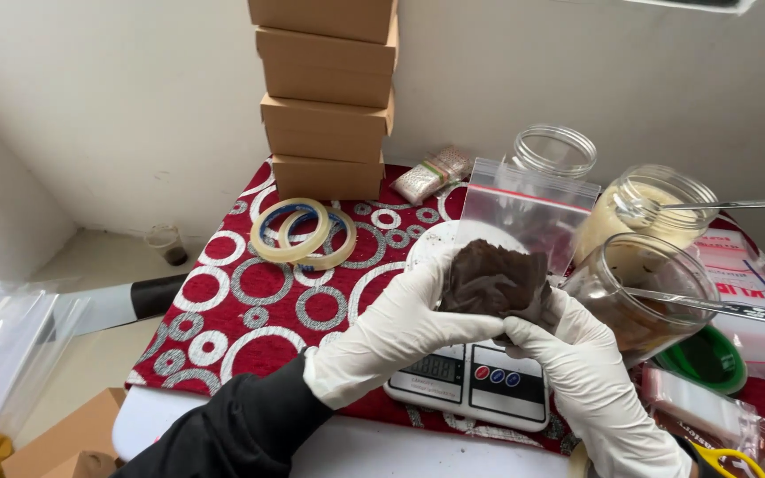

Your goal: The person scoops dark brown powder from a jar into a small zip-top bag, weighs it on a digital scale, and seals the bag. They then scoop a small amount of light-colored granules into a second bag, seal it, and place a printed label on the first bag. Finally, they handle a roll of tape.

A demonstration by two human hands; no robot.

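Both my hands wear white gloves and hold a small clear zip bag point(524, 212) filled with a dark brown substance point(489, 281). My left hand point(400, 332) grips the bag's left side. My right hand point(577, 358) cups it from below on the right. The bag's empty top stands upright above the filling. Directly under the bag lies a white digital kitchen scale point(475, 385) with a small display and coloured buttons.
A red cloth with white rings point(223, 310) covers the table. On it sit two tape rolls point(303, 232), stacked brown cardboard boxes point(328, 97), three clear jars point(648, 274), two of them with spoons, a green lid point(706, 361), and small packets at the right edge.
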